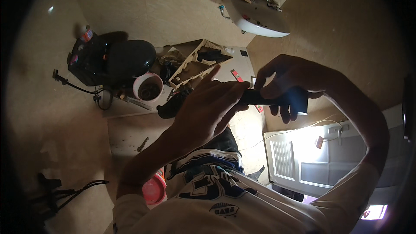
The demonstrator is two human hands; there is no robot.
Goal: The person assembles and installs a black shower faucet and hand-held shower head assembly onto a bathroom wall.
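I hold a long dark tube-shaped object (255,97) level in front of my chest, with both hands on it. My left hand (212,104) is closed around its middle, one finger sticking up. A dark rounded part (170,109) shows beyond that hand on the left and seems to belong to the same object. My right hand (288,80) grips it near the right end, thumb and fingers around it. A pale rim shows at that end. Shadow hides the object's exact kind.
A black toilet (130,56) stands at the left, beside a pinkish bucket (148,87). Near it lies a tan carton (190,71) with scraps. A red spirit level (236,76) is behind my hands. A white washbasin (255,17) hangs on the wall; a white door (281,158) is right.
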